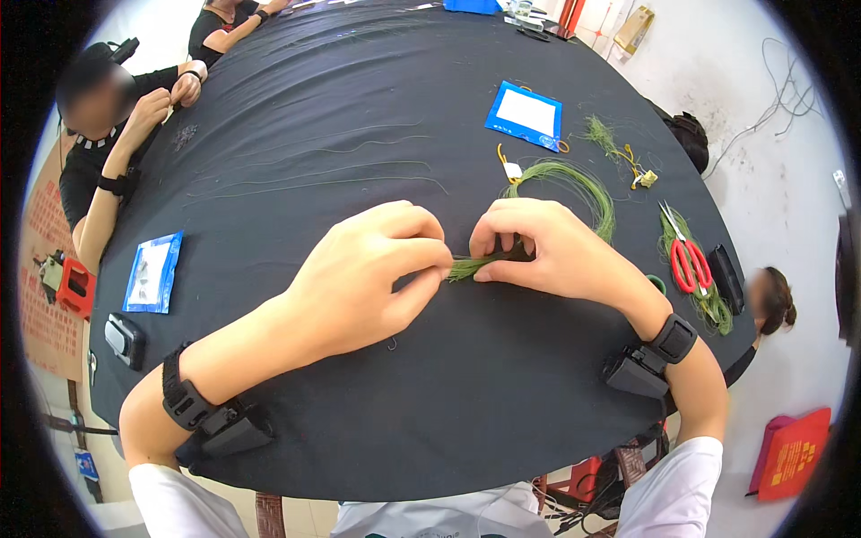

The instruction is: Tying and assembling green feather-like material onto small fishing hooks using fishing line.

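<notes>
A bundle of thin green strands (463, 268), like thread or fishing line, spans the short gap between my two hands above the black cloth. My left hand (372, 269) pinches its left end between thumb and fingers. On the other side, my right hand (552, 251) is closed with thumb and fingertips on the bundle, its fingers curled. Behind the right hand a looped hank of green strands (599, 195) curves over the table; whether it joins the held bundle is hidden. A white tag (512, 170) with a yellow tie sits at the loop's left end.
Red-handled scissors (689, 266) lie on more green strands (716, 312) beside a black case (726, 279). Blue-edged packets lie at the back (526, 115) and left (154, 274), near a grey-black device (125, 340). Single strands (314, 186) stretch across the cloth. Co-workers sit around the table.
</notes>
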`<state>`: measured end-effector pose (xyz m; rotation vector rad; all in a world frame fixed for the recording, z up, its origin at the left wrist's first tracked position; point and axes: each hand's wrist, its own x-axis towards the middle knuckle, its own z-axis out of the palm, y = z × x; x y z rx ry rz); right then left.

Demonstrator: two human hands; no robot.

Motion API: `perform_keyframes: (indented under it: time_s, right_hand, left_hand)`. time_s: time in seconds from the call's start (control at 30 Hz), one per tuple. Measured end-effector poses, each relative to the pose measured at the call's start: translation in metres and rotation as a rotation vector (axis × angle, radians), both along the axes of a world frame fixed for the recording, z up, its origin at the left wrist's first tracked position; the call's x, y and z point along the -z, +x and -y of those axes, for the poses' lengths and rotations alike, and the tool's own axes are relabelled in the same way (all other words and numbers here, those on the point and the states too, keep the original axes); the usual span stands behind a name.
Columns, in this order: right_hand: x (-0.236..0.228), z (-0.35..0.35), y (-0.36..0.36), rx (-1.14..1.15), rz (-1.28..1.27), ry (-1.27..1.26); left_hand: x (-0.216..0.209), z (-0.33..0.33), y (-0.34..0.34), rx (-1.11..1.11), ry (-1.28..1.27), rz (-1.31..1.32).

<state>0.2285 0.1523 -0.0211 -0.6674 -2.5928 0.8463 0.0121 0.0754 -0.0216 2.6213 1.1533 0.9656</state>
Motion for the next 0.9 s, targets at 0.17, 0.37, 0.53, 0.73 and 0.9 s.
perform_keyframes:
  time_s: [0.17, 0.37, 0.53, 0.73, 0.9]
  right_hand:
    - [-0.002, 0.000, 0.003, 0.028, 0.026, -0.010]
    - [-0.016, -0.011, 0.017, -0.057, -0.070, 0.003]
    - [-0.008, -0.044, 0.035, 0.110, -0.008, 0.191]
    - [0.001, -0.054, 0.038, 0.168, 0.015, 0.170]
    - [0.002, -0.053, 0.038, 0.281, 0.022, 0.073]
  left_hand:
    - [-0.016, 0.015, -0.006, 0.266, -0.563, 0.456]
    - [-0.011, 0.024, -0.012, 0.243, -0.977, 0.689]
    - [-0.001, 0.023, -0.016, 0.242, -0.990, 0.688]
    - [-0.002, 0.029, -0.016, 0.230, -0.962, 0.651]
    - [-0.004, 0.031, -0.015, 0.253, -1.002, 0.599]
